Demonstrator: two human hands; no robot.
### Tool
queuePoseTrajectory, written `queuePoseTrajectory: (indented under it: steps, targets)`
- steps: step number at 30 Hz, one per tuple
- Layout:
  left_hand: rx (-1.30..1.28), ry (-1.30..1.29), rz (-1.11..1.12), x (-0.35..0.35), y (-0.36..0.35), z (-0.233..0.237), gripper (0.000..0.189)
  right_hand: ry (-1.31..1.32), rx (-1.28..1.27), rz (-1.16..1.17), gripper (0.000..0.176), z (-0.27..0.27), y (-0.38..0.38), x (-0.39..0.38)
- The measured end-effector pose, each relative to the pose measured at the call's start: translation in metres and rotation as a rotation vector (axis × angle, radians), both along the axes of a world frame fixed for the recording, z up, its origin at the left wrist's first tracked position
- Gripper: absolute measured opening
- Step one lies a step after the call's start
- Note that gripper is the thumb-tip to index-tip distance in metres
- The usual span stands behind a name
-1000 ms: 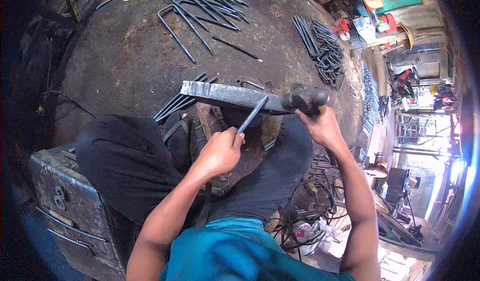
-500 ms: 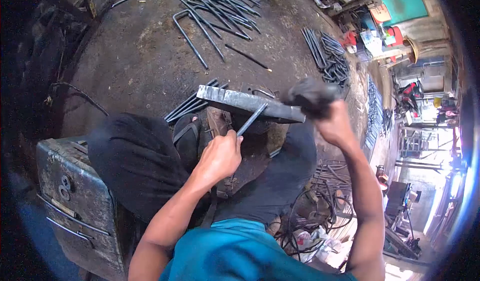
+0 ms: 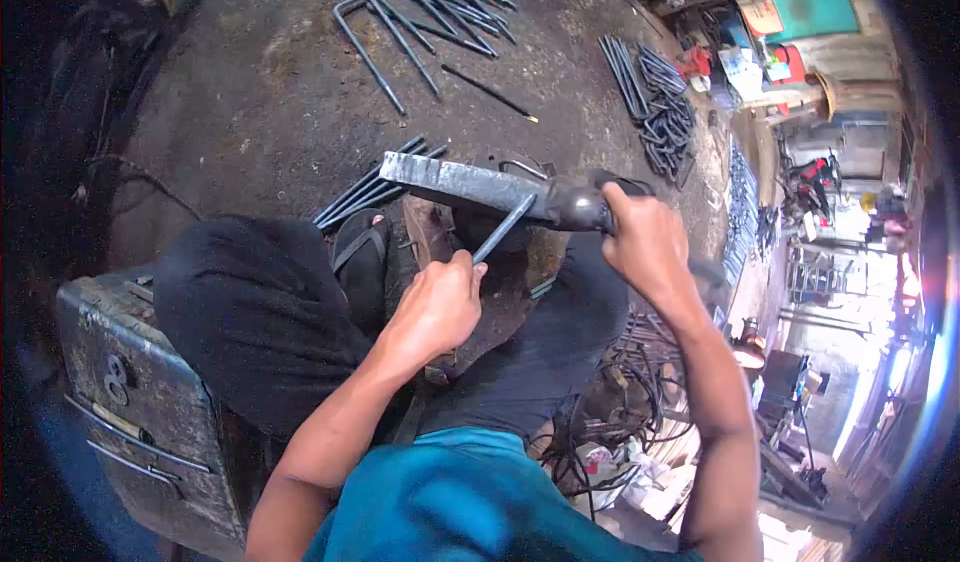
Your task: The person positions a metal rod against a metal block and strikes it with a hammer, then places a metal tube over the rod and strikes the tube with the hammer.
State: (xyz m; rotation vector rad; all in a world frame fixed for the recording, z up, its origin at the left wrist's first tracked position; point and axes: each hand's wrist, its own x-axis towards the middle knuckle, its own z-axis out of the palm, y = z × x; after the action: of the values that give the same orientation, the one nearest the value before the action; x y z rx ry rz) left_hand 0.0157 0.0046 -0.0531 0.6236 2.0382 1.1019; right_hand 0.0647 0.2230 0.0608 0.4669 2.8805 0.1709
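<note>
My left hand (image 3: 437, 300) is closed around a grey metal rod (image 3: 505, 230), which slants up and away to the right. The rod's far end lies on the edge of a long steel anvil bar (image 3: 450, 182) with a worn, pale face. In my right hand (image 3: 648, 242), fingers wrapped round its handle, is a dark hammer (image 3: 580, 205) with a rounded head. The hammer head is down at the bar, right beside the rod's tip. Below the bar, a rusty block (image 3: 428, 230) shows between my legs.
Bent rods (image 3: 430, 7) lie on the dirt floor ahead, with another pile (image 3: 660, 112) further right. Several straight rods (image 3: 365, 187) lie left of the anvil bar. A worn metal box (image 3: 140, 392) stands by my left knee; black cables (image 3: 575, 452) tangle at lower right.
The hammer in my right hand has come down and left, from raised and blurred to beside the rod's tip. My left hand keeps the rod in nearly the same place.
</note>
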Motion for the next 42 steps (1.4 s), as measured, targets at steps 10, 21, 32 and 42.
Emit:
queuePoseTrajectory:
  steps: [10,21,32,42]
  targets:
    - [0.024,-0.067,-0.007,-0.003,0.003,-0.006,0.033,0.573,-0.511,-0.22,0.022,0.009,0.0,0.007]
    - [0.14,-0.231,0.021,-0.003,0.005,-0.025,0.042,0.429,-0.397,0.07,0.04,0.028,0.013,0.011]
    - [0.109,-0.32,0.025,-0.007,0.003,-0.022,0.043,0.283,-0.39,-0.262,0.027,-0.033,-0.014,0.009]
    - [0.042,-0.151,0.033,-0.003,0.003,-0.016,0.039,0.764,-0.325,-0.312,0.016,0.062,-0.037,0.013]
